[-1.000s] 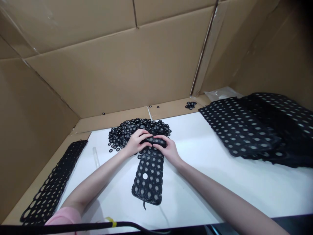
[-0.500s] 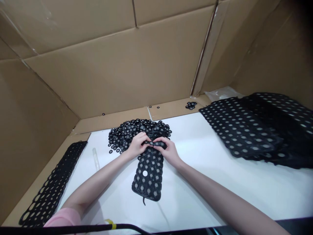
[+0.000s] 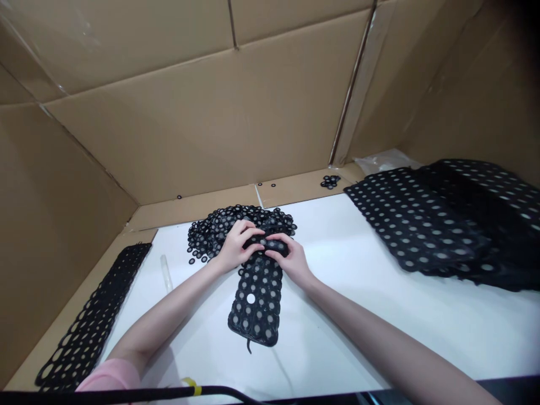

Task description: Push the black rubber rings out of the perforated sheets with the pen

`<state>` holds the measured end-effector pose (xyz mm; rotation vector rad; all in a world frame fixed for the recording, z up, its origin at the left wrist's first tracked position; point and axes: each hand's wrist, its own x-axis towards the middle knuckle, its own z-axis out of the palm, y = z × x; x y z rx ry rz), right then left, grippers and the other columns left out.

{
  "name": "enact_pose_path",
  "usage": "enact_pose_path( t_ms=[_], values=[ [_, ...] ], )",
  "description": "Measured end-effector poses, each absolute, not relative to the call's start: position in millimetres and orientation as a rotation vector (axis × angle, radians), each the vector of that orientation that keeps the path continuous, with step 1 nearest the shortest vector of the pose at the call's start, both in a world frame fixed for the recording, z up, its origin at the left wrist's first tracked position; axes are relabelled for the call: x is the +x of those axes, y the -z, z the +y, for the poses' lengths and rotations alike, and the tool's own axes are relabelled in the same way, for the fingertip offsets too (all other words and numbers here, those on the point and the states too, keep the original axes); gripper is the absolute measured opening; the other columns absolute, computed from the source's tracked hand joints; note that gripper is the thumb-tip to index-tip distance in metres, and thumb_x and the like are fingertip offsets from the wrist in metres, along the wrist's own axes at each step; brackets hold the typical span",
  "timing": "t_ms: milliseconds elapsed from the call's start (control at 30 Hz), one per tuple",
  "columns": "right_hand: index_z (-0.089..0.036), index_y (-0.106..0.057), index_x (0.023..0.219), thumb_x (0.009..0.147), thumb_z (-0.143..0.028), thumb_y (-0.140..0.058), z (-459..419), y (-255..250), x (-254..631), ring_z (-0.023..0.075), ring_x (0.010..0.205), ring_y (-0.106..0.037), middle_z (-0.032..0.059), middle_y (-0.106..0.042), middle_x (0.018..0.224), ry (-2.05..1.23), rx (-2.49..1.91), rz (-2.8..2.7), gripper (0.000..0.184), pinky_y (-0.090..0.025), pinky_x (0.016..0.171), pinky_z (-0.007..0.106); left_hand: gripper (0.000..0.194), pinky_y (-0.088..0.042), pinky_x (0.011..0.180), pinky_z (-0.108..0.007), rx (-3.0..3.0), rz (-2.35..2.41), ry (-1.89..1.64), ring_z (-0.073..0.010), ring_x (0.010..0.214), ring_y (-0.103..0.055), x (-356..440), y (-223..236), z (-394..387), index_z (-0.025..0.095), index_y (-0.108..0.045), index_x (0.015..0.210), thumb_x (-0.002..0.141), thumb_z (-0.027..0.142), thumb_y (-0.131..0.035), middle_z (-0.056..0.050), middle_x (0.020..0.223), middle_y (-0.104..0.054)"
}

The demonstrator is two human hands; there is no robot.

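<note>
A narrow black rubber sheet (image 3: 264,287) with rows of grey discs lies on the white table, one white spot on it and a thin tail at its near end. Its far part is bent up into a fold. My left hand (image 3: 237,246) grips this fold from the left, thumb and fingers curled round it. From the right, my right hand (image 3: 291,256) pinches the same fold between thumb and fingers. Just behind, partly covered by my left hand, is a heap of small black rings with grey centres (image 3: 223,219). What lies under my fingertips is hidden.
Large black perforated sheets (image 3: 422,219) are stacked at the right. A black strip with holes (image 3: 97,315) lies along the left edge, near a clear tube (image 3: 166,273). Loose rings (image 3: 329,181) sit at the back by the cardboard wall (image 3: 211,124). A black cable (image 3: 228,391) crosses the front.
My left fingers have spread a little wider around the fold and shifted slightly. My right hand stays nearly in place. The sheet's near end has not moved.
</note>
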<state>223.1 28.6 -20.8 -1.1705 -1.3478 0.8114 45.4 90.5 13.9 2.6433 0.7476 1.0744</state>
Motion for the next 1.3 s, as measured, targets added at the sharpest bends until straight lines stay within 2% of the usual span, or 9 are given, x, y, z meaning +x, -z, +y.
enact_pose_path(
  t_ms=[300,533,633,800,967,1100,1300],
  values=[
    [-0.022,-0.063,0.096,0.069,-0.024,-0.069,29.6,25.4,223.9,0.0238,0.098,-0.061,0.0041,-0.068,0.102,-0.799,-1.165,-1.347,0.028,-0.044,0.091,0.039,0.033,-0.048,0.081,-0.036,2.676,0.681,-1.047,-0.0208,0.091,-0.057,45.3,-16.5,92.4,0.018,-0.060,0.112,0.083,0.033,-0.065,-0.009,0.098,-0.063],
    [-0.022,-0.063,0.091,0.071,-0.026,-0.068,28.0,25.0,223.1,0.0216,0.089,-0.062,0.0023,-0.068,0.093,-0.780,-1.174,-1.387,0.021,-0.046,0.084,0.036,0.017,-0.047,0.075,-0.033,2.727,0.654,-1.045,-0.0184,0.082,-0.059,44.8,-11.3,93.5,0.018,-0.068,0.094,0.087,0.031,-0.059,-0.007,0.089,-0.066],
    [-0.022,-0.063,0.090,0.071,-0.026,-0.068,26.6,23.4,222.2,0.0211,0.086,-0.062,0.0018,-0.068,0.091,-0.762,-1.191,-1.408,0.021,-0.046,0.082,0.035,0.018,-0.046,0.078,-0.033,2.677,0.690,-1.009,-0.0177,0.084,-0.060,45.9,-11.3,91.8,0.019,-0.069,0.092,0.090,0.030,-0.055,-0.006,0.089,-0.066],
    [-0.022,-0.062,0.090,0.071,-0.026,-0.067,25.3,19.1,221.2,0.0220,0.090,-0.062,0.0020,-0.069,0.094,-0.735,-1.208,-1.428,0.020,-0.045,0.085,0.037,0.018,-0.047,0.077,-0.032,2.573,0.742,-1.014,-0.0188,0.085,-0.059,48.1,-15.1,89.8,0.017,-0.068,0.096,0.086,0.030,-0.060,-0.007,0.089,-0.065],
    [-0.023,-0.058,0.092,0.071,-0.026,-0.066,25.0,19.1,220.9,0.0201,0.083,-0.060,0.0010,-0.067,0.091,-0.720,-1.226,-1.448,0.023,-0.046,0.080,0.035,0.016,-0.046,0.075,-0.031,2.556,0.719,-0.967,-0.0177,0.080,-0.057,50.4,-17.2,90.2,0.019,-0.071,0.084,0.088,0.028,-0.058,-0.006,0.084,-0.065],
    [-0.023,-0.056,0.095,0.070,-0.026,-0.068,25.0,21.5,220.0,0.0200,0.083,-0.057,0.0011,-0.065,0.090,-0.692,-1.254,-1.455,0.028,-0.045,0.078,0.033,0.019,-0.042,0.070,-0.030,2.443,0.803,-0.959,-0.0165,0.071,-0.054,55.0,-19.1,90.8,0.018,-0.070,0.072,0.085,0.027,-0.061,-0.003,0.068,-0.063],
    [-0.023,-0.054,0.104,0.070,-0.028,-0.069,26.1,22.4,218.5,0.0190,0.076,-0.055,0.0009,-0.062,0.088,-0.684,-1.293,-1.430,0.037,-0.045,0.073,0.032,0.010,-0.040,0.064,-0.027,1.891,0.947,-1.022,-0.0140,0.063,-0.053,66.0,-20.1,91.2,0.016,-0.069,0.061,0.070,0.020,-0.068,-0.001,0.064,-0.061]
  ],
)
